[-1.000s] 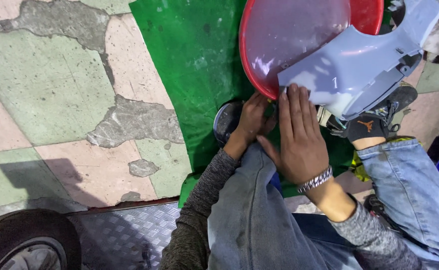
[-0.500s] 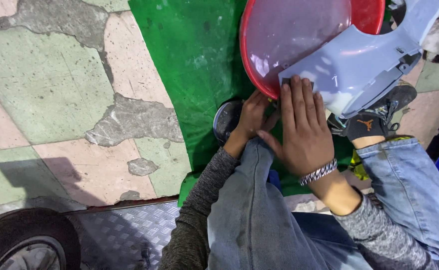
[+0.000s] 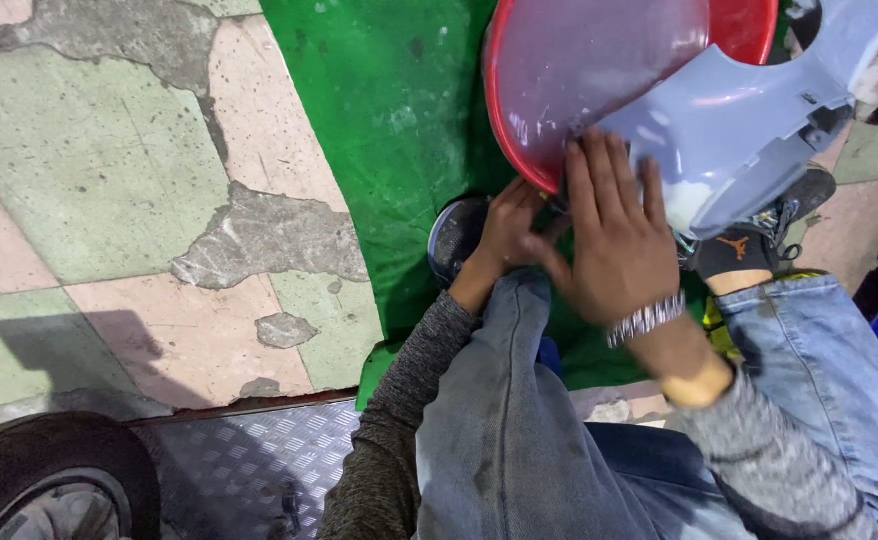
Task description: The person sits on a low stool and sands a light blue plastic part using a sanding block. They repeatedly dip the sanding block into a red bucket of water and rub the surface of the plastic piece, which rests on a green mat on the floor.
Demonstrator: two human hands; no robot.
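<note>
Bracing a grey-blue scooter body panel [image 3: 739,120] over a red basin [image 3: 599,80] on green matting [image 3: 399,120].

My right hand [image 3: 614,235] presses flat, fingers [image 3: 599,175] spread, steadying the panel; my left hand [image 3: 504,235] curls beneath its edge, apparently gripping something hidden.

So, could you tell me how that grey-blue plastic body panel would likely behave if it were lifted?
The grey-blue panel looks like a thin moulded shell, so probably light for its size. Its curved shape suggests stiffness with some flex. The glossy surface under the right hand may be slippery.
</note>
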